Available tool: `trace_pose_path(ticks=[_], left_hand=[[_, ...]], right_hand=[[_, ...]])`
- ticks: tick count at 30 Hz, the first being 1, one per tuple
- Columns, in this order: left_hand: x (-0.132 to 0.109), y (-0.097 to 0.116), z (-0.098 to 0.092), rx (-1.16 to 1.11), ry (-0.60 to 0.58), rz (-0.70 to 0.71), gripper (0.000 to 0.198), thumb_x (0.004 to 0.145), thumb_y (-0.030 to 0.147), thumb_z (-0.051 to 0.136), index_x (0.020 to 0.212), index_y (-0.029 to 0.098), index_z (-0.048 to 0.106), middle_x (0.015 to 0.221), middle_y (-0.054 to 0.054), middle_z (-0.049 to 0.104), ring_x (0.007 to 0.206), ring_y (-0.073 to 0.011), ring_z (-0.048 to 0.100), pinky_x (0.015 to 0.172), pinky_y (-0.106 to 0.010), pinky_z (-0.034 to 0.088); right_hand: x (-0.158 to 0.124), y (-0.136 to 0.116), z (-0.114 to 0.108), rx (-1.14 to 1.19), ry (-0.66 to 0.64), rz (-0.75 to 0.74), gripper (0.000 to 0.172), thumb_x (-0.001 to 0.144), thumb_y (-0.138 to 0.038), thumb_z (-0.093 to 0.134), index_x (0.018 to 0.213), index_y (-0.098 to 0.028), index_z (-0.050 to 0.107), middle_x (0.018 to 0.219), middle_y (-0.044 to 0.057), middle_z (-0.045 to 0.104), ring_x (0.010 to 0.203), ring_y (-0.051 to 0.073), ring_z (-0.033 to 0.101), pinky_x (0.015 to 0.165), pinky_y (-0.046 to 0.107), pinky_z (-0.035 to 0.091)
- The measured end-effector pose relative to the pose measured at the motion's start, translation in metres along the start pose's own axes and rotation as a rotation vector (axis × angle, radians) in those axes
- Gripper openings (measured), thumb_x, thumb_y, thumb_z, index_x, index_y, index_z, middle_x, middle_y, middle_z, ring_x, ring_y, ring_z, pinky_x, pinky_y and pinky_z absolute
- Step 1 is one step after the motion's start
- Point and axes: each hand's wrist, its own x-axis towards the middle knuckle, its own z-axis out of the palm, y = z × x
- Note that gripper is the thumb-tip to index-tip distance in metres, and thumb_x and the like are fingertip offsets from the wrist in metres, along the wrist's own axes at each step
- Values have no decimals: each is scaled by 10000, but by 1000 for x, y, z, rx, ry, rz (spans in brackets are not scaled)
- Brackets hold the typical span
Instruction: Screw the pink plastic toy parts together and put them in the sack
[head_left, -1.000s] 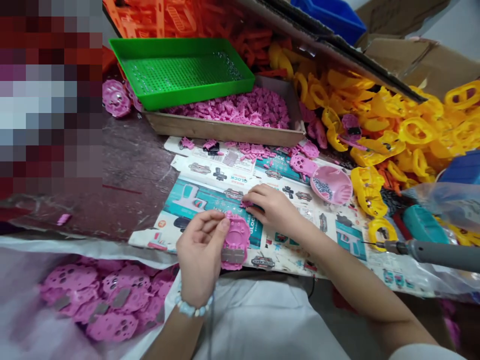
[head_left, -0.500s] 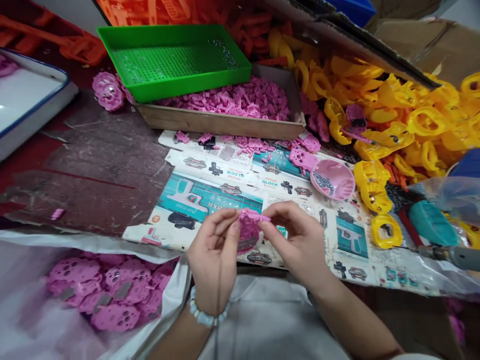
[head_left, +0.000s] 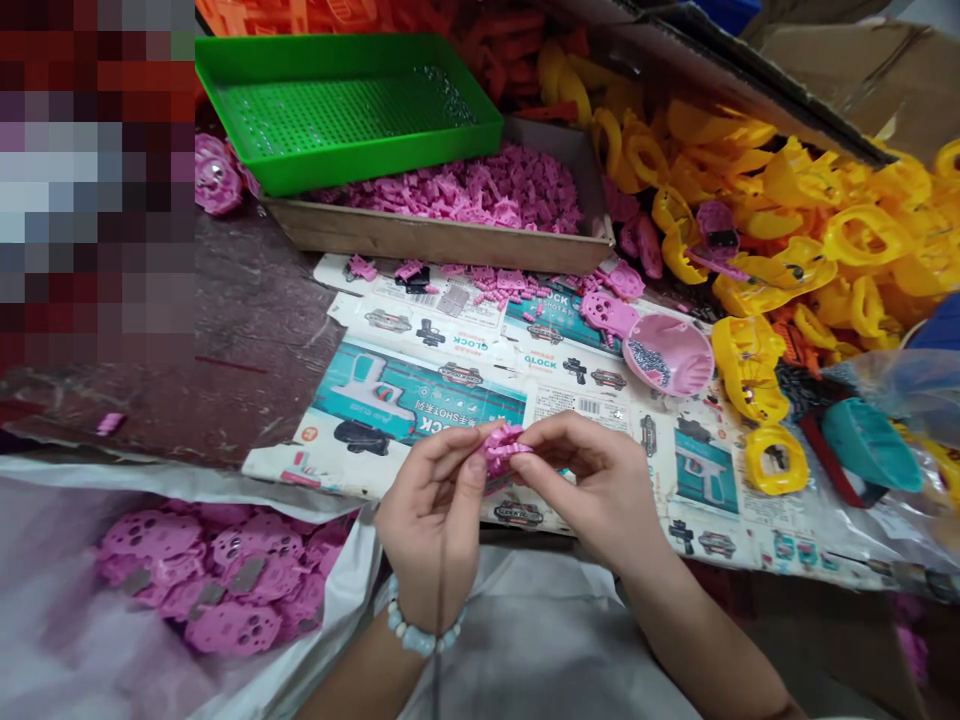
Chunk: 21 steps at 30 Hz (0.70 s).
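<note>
A pink plastic part (head_left: 501,455) is held between my two hands above the printed cardboard (head_left: 465,330). My left hand (head_left: 435,495) grips its left side between thumb and fingers. From the other side, the thumb and fingertips of my right hand (head_left: 592,480) pinch a ridged end of the pink plastic; whether this is a separate piece I cannot tell. My fingers hide much of the part. Beyond my right hand sits a pink cup (head_left: 686,365) with small metal screws (head_left: 649,362) in it.
Small pink pieces (head_left: 480,190) fill a wooden box (head_left: 450,243), with a green tray (head_left: 375,155) resting on its edge. Yellow shells (head_left: 795,250) are heaped at right. A white bag (head_left: 52,560) of pink plates (head_left: 232,570) lies at left; a screwdriver-like tool (head_left: 915,578) lies at right.
The pink part has turned in my fingers, so its flat grey-marked side shows less. My right fingertips have come slightly closer to my left hand. The tool at right has shifted lower.
</note>
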Motion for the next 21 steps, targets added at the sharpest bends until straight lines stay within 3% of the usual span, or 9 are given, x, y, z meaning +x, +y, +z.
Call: trace_pose_path(ticks=[9, 12, 14, 18, 21], left_hand=[[1, -5, 0, -52, -38, 157, 174, 763, 90, 682, 904, 178, 631, 879, -19, 743, 775, -127, 716, 668, -135, 571], [3, -5, -1, -130, -58, 209, 188, 756, 29, 661, 863, 176, 614, 858, -9, 741, 781, -137, 717, 706, -185, 590], [4, -6, -3, -182, -88, 266, 190, 763, 10, 644, 854, 173, 606, 875, -16, 740, 808, -153, 717, 748, -244, 600], [5, -13, -9, -179, -115, 398, 169, 771, 20, 651, 846, 165, 611, 882, -27, 745, 830, -173, 716, 758, -294, 605], [5, -18, -14, -185, -138, 432, 161, 781, 55, 662, 866, 186, 624, 896, -7, 746, 828, -172, 715, 765, -309, 609]], right_hand=[[-1, -6, 3, -91, -10, 89, 54, 772, -181, 620, 739, -170, 579, 641, -18, 618, 568, 80, 591, 532, 165, 488], [-6, -8, 3, -255, 63, -27, 101, 778, -185, 624, 851, -185, 553, 592, -55, 543, 501, 63, 508, 481, 167, 426], [-8, -8, 1, -385, 111, -163, 176, 779, -192, 649, 923, -191, 548, 644, -48, 539, 562, 74, 505, 535, 191, 431], [-5, -9, -7, -388, -43, -343, 95, 829, -154, 628, 920, -180, 617, 856, 16, 634, 827, 103, 585, 734, 210, 476], [0, -5, -10, -381, -96, -440, 122, 839, -146, 619, 958, -162, 646, 875, 38, 640, 828, 110, 589, 751, 216, 488]])
